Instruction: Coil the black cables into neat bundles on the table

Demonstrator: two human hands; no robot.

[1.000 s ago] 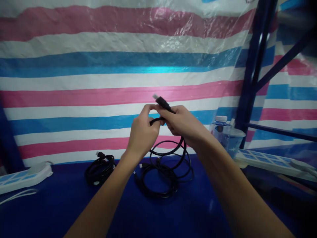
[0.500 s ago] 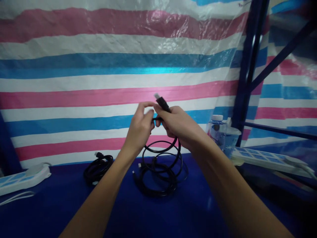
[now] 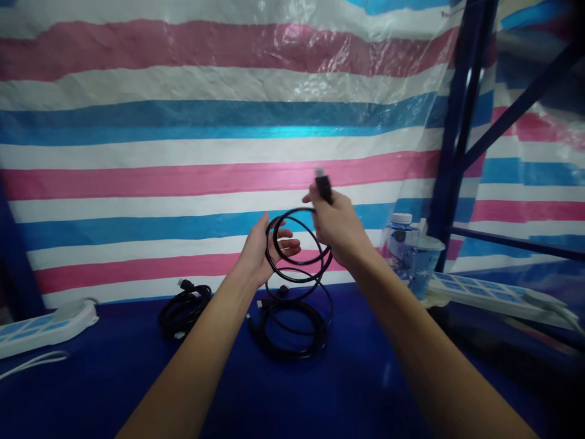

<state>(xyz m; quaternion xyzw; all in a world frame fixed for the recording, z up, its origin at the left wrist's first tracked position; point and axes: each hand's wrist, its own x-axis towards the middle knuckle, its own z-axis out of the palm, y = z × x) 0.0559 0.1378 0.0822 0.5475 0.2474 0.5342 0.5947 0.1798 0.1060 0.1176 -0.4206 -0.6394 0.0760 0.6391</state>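
Both arms out fwd, left hand (image 3: 262, 247) open w/ fingers spread, right hand (image 3: 337, 224) raised, fingers pinched closed.

Bare blue tabletop (image 3: 114, 378) along the near edge, coiled black cables (image 3: 185, 310) and (image 3: 292, 329) mid-table, power strips (image 3: 43, 326) and (image 3: 498, 292) at both side edges, water bottle (image 3: 400, 241) and shelf post (image 3: 452, 152) blocking the far right corner.

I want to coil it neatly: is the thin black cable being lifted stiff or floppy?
Probably springy: the thin black cable hangs in round loops below the right hand gripping its plug. Likely light, since a pinch lifts it. The open left hand steadies the loops.
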